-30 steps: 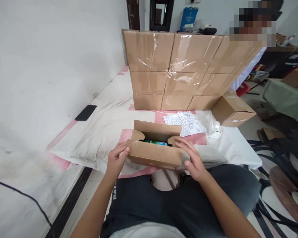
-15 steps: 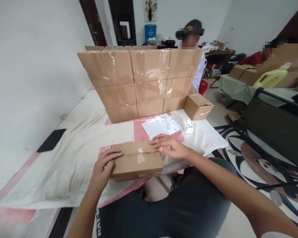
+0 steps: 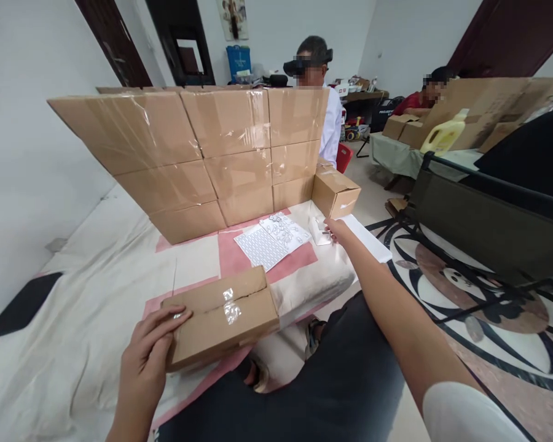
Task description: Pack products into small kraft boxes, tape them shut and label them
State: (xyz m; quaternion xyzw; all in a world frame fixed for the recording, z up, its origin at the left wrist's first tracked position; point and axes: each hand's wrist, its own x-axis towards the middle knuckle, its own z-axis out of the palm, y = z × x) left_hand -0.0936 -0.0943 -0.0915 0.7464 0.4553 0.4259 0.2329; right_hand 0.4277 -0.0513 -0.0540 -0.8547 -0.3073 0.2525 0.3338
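Observation:
A closed cardboard box with strips of clear tape on its lid lies in front of me near the table's edge. My left hand rests on its left end, fingers stretched over the top and the thumb at the side. Out at the right side of the table, my right hand has its fingers closed at the right edge of a small white object. The fingers partly cover that object, so its kind is unclear. Between the two hands lie printed white sheets with small drawings.
Stacked, taped cardboard boxes form a wall at the table's back. Another box stands at their right end. A black flat object lies at left. A person sits behind the wall; a folding cot stands at right.
My right hand has left the box lid and reached right to the small white object. My left hand stays on the box, which now sits slightly turned. The view has swung right.

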